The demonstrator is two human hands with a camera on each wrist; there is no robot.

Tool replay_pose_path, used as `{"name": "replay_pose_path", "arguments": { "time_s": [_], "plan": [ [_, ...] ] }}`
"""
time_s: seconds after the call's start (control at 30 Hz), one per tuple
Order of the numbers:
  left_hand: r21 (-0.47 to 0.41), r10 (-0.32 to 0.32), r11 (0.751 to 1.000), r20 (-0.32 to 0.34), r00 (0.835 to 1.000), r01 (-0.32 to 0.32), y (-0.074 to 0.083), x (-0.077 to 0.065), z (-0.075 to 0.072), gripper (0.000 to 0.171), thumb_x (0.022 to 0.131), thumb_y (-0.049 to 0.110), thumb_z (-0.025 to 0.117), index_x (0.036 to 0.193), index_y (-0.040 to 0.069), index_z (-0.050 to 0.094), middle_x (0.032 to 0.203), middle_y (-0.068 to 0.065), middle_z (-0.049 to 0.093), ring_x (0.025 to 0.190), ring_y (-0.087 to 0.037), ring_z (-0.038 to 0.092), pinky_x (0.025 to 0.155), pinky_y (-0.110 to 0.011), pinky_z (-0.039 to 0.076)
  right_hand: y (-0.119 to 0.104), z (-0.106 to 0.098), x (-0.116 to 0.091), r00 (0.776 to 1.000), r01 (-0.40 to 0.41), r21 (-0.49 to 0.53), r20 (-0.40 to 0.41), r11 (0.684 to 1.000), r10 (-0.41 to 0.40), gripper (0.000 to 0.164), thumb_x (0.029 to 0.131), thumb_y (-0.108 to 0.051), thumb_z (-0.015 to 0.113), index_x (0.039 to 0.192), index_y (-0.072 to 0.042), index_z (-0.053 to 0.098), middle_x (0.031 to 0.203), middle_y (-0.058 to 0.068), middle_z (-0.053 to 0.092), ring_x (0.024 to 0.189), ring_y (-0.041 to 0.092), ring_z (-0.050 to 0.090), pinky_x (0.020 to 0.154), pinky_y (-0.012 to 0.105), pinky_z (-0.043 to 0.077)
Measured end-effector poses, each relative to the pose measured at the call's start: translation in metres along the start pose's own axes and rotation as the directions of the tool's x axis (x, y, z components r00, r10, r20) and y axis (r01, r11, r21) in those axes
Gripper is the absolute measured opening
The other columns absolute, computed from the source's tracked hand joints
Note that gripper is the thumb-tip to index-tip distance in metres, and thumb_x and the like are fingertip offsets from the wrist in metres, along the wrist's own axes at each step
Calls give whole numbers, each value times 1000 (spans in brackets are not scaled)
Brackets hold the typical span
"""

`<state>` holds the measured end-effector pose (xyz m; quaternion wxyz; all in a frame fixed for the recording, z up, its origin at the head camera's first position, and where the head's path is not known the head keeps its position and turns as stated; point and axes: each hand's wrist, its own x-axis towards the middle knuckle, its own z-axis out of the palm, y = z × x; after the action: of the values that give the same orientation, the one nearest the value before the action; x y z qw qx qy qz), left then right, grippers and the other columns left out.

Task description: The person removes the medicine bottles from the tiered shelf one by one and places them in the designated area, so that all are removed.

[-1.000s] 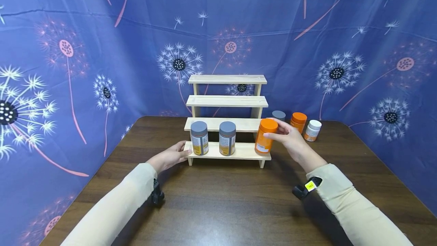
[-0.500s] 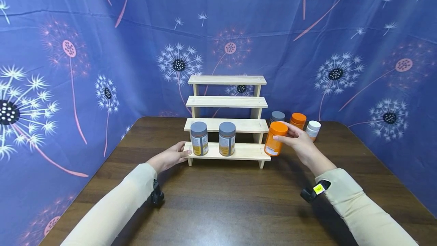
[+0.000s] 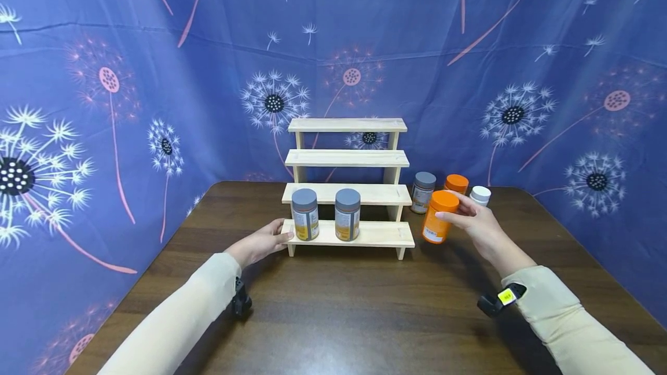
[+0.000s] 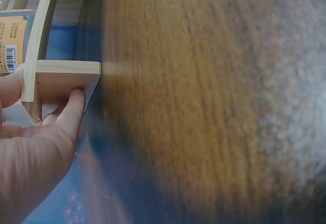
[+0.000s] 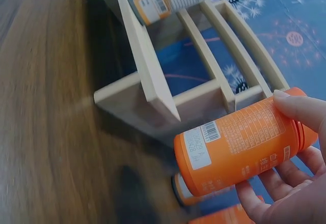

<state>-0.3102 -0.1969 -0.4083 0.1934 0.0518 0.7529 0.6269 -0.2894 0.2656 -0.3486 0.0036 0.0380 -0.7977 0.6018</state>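
My right hand [image 3: 482,227] grips an orange pill bottle [image 3: 439,217] near its lid, thumb on one side and fingers on the other. The bottle is tilted slightly, just off the right end of a four-step wooden display rack [image 3: 348,194]. In the right wrist view the bottle's printed label with a barcode faces the camera. My left hand [image 3: 263,242] holds the left end of the rack's lowest step, thumb on top and fingers beneath, against the leg [image 4: 69,67]. Two grey-lidded bottles, one at left [image 3: 305,214] and one near the middle [image 3: 347,214], stand upright on that step.
Behind the held bottle, on the dark wooden table [image 3: 333,317], stand another grey-lidded bottle [image 3: 422,192], a second orange bottle [image 3: 456,183] and a white-lidded bottle [image 3: 480,195]. A blue dandelion-print cloth [image 3: 219,103] hangs behind the table and along its sides.
My right hand has carried the orange bottle rightward, from over the right end of the lowest step to beside the rack. The left hand keeps its hold on the step.
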Motion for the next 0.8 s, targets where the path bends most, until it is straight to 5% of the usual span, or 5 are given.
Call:
{"name": "replay_pose_path", "arguments": {
  "time_s": [0.13, 0.37, 0.8],
  "plan": [
    [6, -1, 1000, 2, 1000, 1, 0, -1, 0, 67, 103, 9, 44, 151, -7, 1, 158, -29, 6, 145, -41, 19, 120, -53, 23, 6, -12, -4, 999, -29, -41, -23, 999, 28, 85, 88, -35, 72, 154, -10, 24, 108, -27, 50, 98, -10, 51, 100, 26, 43],
    [-5, 14, 1000, 4, 1000, -14, 1, -1, 1, 63, 103, 7, 42, 150, -8, 4, 154, -31, 19, 140, -38, 30, 120, -52, 24, 16, -32, -8, 998, -33, -3, -62, 999, 33, 86, 87, -32, 72, 154, -9, 24, 105, -29, 49, 95, -12, 52, 79, 5, 47],
    [-4, 15, 1000, -26, 1000, -15, 0, -3, 4, 61, 102, 7, 44, 150, -8, 8, 150, -31, 25, 133, -32, 39, 119, -52, 27, 29, -55, -18, 994, -20, 161, -99, 987, 36, 79, 86, -22, 75, 151, -12, 30, 101, -29, 55, 89, -14, 56, 77, 6, 51]
  ]
}}
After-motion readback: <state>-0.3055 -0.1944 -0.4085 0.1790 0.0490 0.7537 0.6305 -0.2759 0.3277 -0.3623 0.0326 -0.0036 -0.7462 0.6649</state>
